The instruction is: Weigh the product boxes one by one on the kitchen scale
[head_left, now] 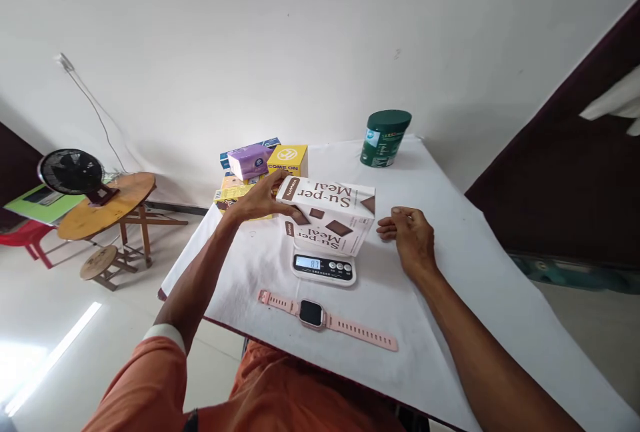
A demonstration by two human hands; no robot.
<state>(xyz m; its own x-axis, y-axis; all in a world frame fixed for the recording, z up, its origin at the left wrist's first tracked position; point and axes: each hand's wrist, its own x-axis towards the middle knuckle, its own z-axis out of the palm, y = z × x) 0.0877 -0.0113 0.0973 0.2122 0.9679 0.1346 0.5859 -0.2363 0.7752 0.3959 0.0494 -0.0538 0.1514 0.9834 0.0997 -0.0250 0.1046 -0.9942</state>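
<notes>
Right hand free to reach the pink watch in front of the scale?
Probably yes. The right hand rests empty on the table beside the Su-per Meal box, and the pink watch lies flat in front of the scale, with only bare cloth between them.

the left hand (260, 200) rests on the white box (330, 213) that sits on the scale (324, 267); the right hand (411, 239) lies on the worktop (465, 252), a pink watch (325, 317) nearby.
</notes>
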